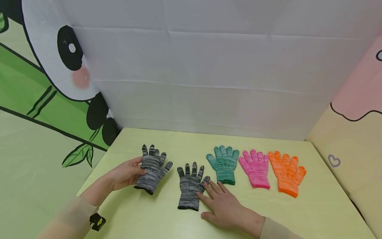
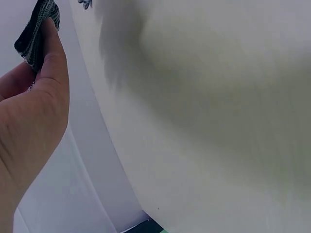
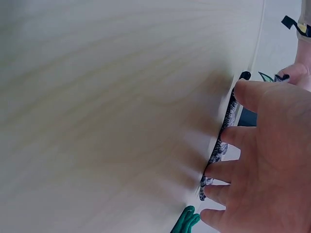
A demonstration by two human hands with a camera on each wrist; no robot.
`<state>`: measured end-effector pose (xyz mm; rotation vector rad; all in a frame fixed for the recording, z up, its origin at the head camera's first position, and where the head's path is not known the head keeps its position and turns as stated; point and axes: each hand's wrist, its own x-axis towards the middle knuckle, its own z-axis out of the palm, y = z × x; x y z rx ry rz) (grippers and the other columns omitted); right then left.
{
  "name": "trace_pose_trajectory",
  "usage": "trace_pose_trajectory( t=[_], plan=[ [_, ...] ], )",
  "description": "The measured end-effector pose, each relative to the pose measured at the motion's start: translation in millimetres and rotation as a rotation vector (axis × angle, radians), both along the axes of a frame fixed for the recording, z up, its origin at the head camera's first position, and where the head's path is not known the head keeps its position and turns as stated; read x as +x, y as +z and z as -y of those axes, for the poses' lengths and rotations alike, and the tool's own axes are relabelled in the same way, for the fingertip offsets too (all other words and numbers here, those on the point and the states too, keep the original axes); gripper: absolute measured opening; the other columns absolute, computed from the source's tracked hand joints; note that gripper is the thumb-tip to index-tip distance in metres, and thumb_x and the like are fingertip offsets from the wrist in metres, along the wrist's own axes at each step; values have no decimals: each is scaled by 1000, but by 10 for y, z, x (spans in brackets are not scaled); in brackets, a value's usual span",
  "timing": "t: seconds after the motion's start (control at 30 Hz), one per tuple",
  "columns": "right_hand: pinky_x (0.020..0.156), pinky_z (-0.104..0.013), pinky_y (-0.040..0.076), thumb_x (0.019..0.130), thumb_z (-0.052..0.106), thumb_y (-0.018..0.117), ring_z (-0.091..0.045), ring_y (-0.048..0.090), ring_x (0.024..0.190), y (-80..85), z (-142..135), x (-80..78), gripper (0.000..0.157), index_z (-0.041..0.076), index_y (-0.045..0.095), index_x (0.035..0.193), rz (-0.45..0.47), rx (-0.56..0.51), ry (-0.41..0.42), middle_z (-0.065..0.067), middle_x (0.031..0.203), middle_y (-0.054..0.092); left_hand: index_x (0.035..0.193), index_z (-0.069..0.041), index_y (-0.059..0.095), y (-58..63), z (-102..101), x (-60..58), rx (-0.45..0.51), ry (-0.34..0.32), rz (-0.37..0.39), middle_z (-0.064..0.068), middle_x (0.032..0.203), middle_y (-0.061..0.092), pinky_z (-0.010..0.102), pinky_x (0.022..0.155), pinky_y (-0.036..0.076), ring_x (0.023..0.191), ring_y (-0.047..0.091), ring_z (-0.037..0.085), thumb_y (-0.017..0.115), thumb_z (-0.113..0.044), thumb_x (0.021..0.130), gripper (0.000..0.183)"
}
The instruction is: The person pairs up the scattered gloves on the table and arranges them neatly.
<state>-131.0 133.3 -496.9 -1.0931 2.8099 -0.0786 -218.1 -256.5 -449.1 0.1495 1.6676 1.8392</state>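
My left hand (image 1: 126, 174) pinches a grey-and-black knit glove (image 1: 152, 170) by its side, thumb in front. That glove is held up off the table, its fingers pointing away and its dark cuff toward me. In the left wrist view, part of the glove (image 2: 29, 41) shows between thumb and fingers. A matching grey-and-black glove (image 1: 189, 191) lies flat on the table, fingers away from me. My right hand (image 1: 223, 210) is beside it with fingers spread and fairly straight, fingertips right at its thumb side. The right wrist view shows that glove (image 3: 217, 153) edge-on behind the fingers.
Right of the grey gloves, a green glove (image 1: 225, 166), a pink glove (image 1: 256, 169) and an orange glove (image 1: 287, 174) lie in a row on the pale yellow table (image 1: 325, 205). A white wall (image 1: 209, 66) stands behind, with printed panels at the left and right.
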Motion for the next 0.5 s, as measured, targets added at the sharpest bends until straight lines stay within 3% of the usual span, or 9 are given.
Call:
trace_pose_trajectory(
  t=[0.37, 0.43, 0.5],
  plan=[
    [109, -54, 11, 91, 64, 31, -32, 9, 139, 6, 0, 4, 67, 30, 23, 148, -3, 0, 3, -9, 153, 18, 146, -5, 7, -292, -65, 186, -24, -4, 8, 22, 129, 46, 45, 87, 48, 109, 55, 31, 48, 1, 93, 67],
    [109, -54, 12, 91, 64, 30, -32, 9, 140, 2, -1, 7, 67, 30, 23, 148, -10, 3, 4, -8, 153, 17, 146, -1, 8, -300, -82, 196, -99, 11, -18, 24, 131, 44, 45, 88, 47, 111, 53, 32, 51, -4, 93, 68],
    [109, -53, 12, 91, 64, 31, -31, 9, 140, -6, -6, 9, 67, 29, 24, 148, -14, 1, 3, -8, 153, 17, 145, 1, 10, -271, -103, 201, -239, 31, -65, 26, 132, 43, 46, 87, 48, 112, 53, 32, 55, -12, 93, 70]
  ],
)
